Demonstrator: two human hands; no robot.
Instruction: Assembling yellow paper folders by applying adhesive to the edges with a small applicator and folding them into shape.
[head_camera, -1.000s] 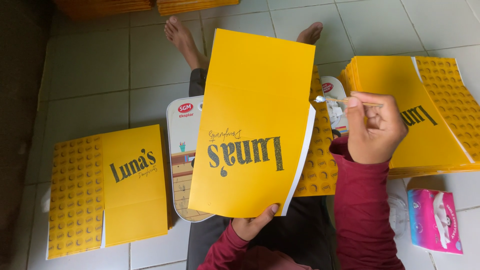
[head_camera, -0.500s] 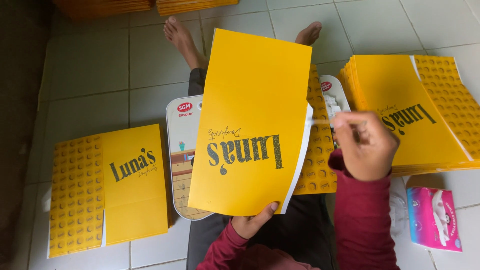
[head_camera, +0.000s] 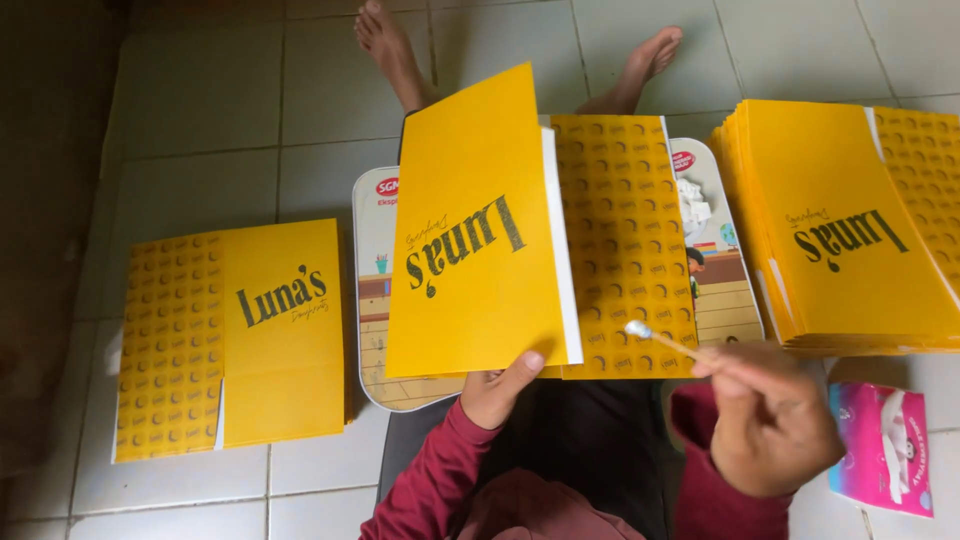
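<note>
A yellow printed cardboard sheet lies half folded on a white board across my lap. My left hand pinches its near edge and holds the plain yellow flap raised. The patterned half lies flat to the right. My right hand grips a thin stick with a white cotton tip, and the tip sits over the patterned half near its lower edge.
A stack of flat yellow sheets lies at the right. One folded yellow sheet rests on the tiled floor at the left. A pink tissue pack is beside my right hand. My bare feet stretch out ahead.
The raised flap has swung left and opened the sheet, showing the patterned half. My right hand dropped from near the right stack to the sheet's lower edge with the stick.
</note>
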